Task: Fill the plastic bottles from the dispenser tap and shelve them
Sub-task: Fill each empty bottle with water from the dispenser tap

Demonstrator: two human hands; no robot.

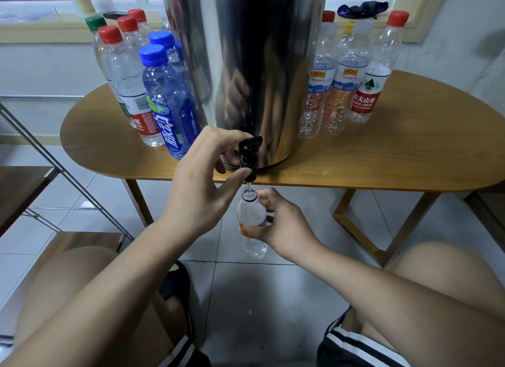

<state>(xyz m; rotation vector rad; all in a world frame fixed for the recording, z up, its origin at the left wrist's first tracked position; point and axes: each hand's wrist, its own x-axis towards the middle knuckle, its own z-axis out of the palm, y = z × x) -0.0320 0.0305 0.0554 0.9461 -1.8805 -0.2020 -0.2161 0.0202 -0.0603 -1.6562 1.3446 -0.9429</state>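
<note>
A tall steel dispenser [246,65] stands at the middle of a rounded wooden desk [382,158]. Its black tap [248,158] juts out at the 6 o'clock side of its base, over the desk's near edge. The left hand [202,169] is on the tap. Its grip is clamped there, with the thumb under the spout and the curled fingers over the lever.

Straight below, at 6 o'clock from the tap, the right hand [284,224] holds an uncapped clear bottle [250,210] with an orange label. Its grip is closed round the bottle's middle. The bottle is upright over the tiled floor [259,298], with its open neck just under the spout. A thin stream of water runs from the spout into the neck.

At 9 to 10 o'clock from the dispenser stands a cluster of capped bottles: red-capped bottles [128,74], blue bottles [169,104] and one with a green cap. At 3 o'clock stands a second group of bottles [341,93], with red, white and yellow caps.

A metal-framed shelf [24,186] with wooden boards stands at 9 o'clock from the desk. A dark cloth [363,9] lies on the window sill at 1 o'clock.
</note>
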